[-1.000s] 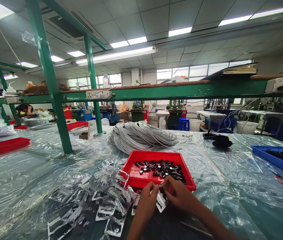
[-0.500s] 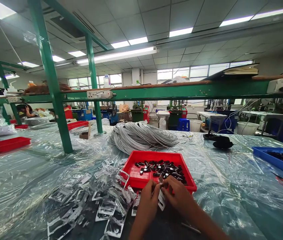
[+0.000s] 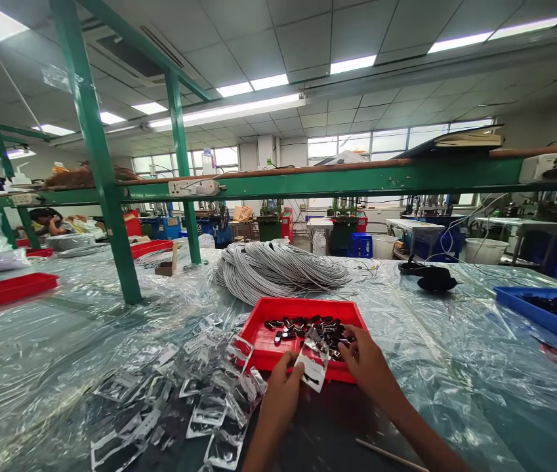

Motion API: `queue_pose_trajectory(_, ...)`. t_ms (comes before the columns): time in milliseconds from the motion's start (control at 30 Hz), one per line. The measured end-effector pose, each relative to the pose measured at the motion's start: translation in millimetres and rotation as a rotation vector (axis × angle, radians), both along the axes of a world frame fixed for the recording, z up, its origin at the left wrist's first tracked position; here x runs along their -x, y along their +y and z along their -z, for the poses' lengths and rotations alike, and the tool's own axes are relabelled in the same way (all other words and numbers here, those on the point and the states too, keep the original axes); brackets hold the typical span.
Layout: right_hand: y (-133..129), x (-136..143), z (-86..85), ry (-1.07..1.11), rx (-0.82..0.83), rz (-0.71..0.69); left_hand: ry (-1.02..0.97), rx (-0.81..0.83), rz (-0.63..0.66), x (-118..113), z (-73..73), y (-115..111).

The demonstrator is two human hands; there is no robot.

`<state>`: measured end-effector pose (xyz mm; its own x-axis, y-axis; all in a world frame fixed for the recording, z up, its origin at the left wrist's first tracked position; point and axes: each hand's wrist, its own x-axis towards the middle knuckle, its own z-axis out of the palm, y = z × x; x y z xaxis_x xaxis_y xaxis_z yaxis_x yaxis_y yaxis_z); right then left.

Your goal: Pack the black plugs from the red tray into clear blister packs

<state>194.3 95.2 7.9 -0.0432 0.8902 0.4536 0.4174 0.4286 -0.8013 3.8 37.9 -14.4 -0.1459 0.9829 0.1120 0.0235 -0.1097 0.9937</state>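
My left hand (image 3: 282, 388) pinches the edge of a small clear-and-white packet (image 3: 313, 371), held in front of the red tray (image 3: 264, 328). Small black parts with shiny metal ends (image 3: 278, 337) lie scattered in that tray. My right hand (image 3: 364, 360) is over the tray's right side, its thumb and fingers curved apart at the black parts; whether a part is between the fingertips is too small to tell. Many similar packets (image 3: 209, 414) are heaped left of my left hand on the plastic-covered table.
A coil of grey cable (image 3: 278, 269) lies behind the tray. Green posts (image 3: 123, 262) rise at the left. A blue tray (image 3: 548, 321) is at the right, a black object (image 3: 435, 278) further back. A thin rod (image 3: 389, 453) lies near the front edge. A person sits far left.
My hands have separated. My right hand has moved right and up to the black parts, letting go of the packet. The packet, in my left hand, has risen over the tray's front edge.
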Motion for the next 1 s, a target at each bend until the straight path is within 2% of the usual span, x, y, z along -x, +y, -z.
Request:
queue_pose_trajectory(33, -2, 1, -0.3, -0.037, 0.020, -0.036, -0.044, -0.005, 0.041, -1, 0.1, 0)
queue_pose_trajectory(100, -10, 6, -2.0, -0.057, 0.166, -0.219, -0.121, -0.027, 0.121, -3, -0.2, 0)
queue_pose_trajectory(167, -18, 13, -4.8, 0.009, 0.296, -0.398, -0.178, -0.025, 0.167, -5, -1.3, -1)
queue_pose_trajectory(200, -21, 15, -6.5, 0.055, 0.315, -0.444, -0.190, -0.016, 0.175, -5, -2.4, -1)
queue_pose_trajectory(367, -26, 17, -15.3, 0.203, 0.308, -0.490, -0.126, -0.081, 0.215, -1, -12.6, -7)
queue_pose_trajectory(467, -29, 21, -10.8, 0.400, 0.476, -0.600, -0.158, -0.167, 0.249, -4, -17.9, -12)
queue_pose_trajectory(567, -35, 33, 4.7, 0.622, 0.723, -0.711, -0.260, -0.209, 0.310, -11, -20.1, -16)
queue_pose_trajectory(633, -36, 41, 14.5, 0.687, 0.811, -0.725, -0.255, -0.204, 0.341, -13, -20.9, -18)
queue_pose_trajectory(700, -33, 43, 18.8, 0.696, 0.745, -0.673, -0.215, -0.177, 0.289, -13, -21.3, -17)
queue_pose_trajectory(767, -26, 39, 17.1, 0.666, 0.568, -0.557, -0.184, -0.139, 0.195, -10, -21.3, -15)
queue_pose_trajectory(867, -18, 29, 9.5, 0.538, 0.347, -0.407, -0.081, -0.080, 0.176, -8, -19.9, -11)
queue_pose_trajectory(1000, -18, 26, 3.6, 0.417, 0.257, -0.402, 0.005, -0.080, 0.122, -10, -18.7, -11)
